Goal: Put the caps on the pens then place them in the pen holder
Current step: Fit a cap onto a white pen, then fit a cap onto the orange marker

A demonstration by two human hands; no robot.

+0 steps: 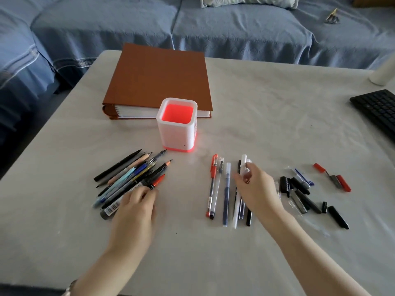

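Observation:
A white pen holder (176,133) with a red inside stands mid-table with nothing in it. Left of it lies a fan of several uncapped pens (130,178). My left hand (136,207) rests on the near end of that pile, fingers touching a black marker with a red tip (155,182). To the right lies a row of capped pens (224,189), among them a red-capped one (213,167) and a blue one (227,193). My right hand (255,186) hovers over this row, fingers apart around a white pen (243,165). Loose caps (307,193), black and red, are scattered further right.
A brown binder (160,80) lies behind the holder. A black keyboard (378,110) sits at the right edge, with a white cylinder (384,71) beyond it. A blue sofa (192,24) stands behind the table, whose cloth (267,116) is pale grey.

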